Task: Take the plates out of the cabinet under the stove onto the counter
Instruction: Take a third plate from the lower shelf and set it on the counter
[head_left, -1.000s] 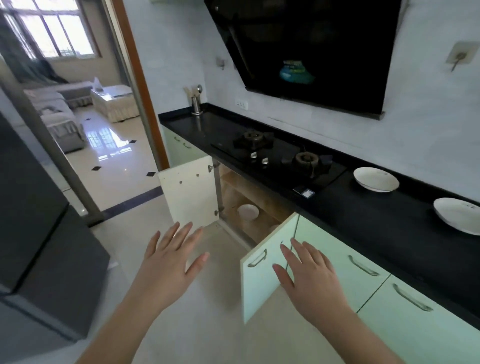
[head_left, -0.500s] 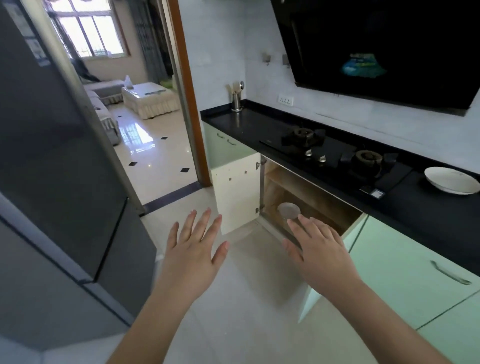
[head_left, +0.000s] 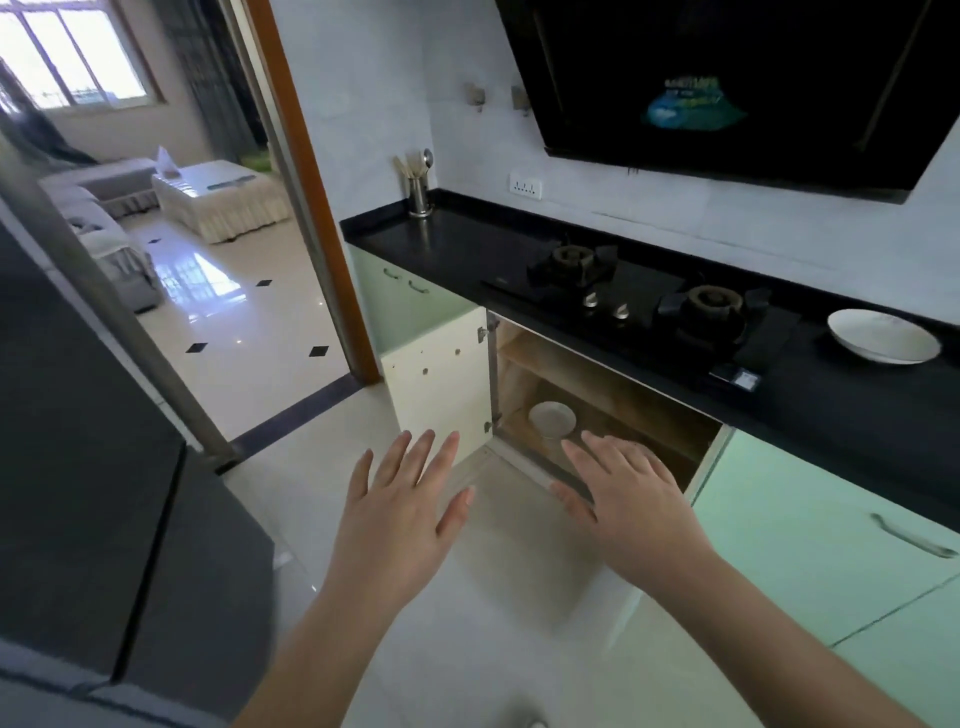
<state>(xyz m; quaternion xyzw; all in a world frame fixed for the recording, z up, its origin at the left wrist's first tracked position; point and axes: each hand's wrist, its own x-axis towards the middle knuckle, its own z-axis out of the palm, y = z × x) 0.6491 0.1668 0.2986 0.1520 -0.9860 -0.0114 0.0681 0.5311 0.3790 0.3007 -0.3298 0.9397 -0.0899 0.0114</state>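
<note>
Below the stove, centre frame, the cabinet (head_left: 597, 405) is left open so a plate (head_left: 551, 419) can be reached; left hand (head_left: 400, 514) and right hand (head_left: 631, 499) are held spread, empty.

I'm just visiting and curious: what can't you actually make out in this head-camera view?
- Cabinet interior, right part: hidden behind the right hand.
- Plate inside: whether single or stacked, too dim.
- Plate on counter: counter beyond it cut off by right edge.
- Range hood label: blurred.

text: none legible | range hood (head_left: 727, 78): sticker lettering, possibly text, too blurred to read
</note>
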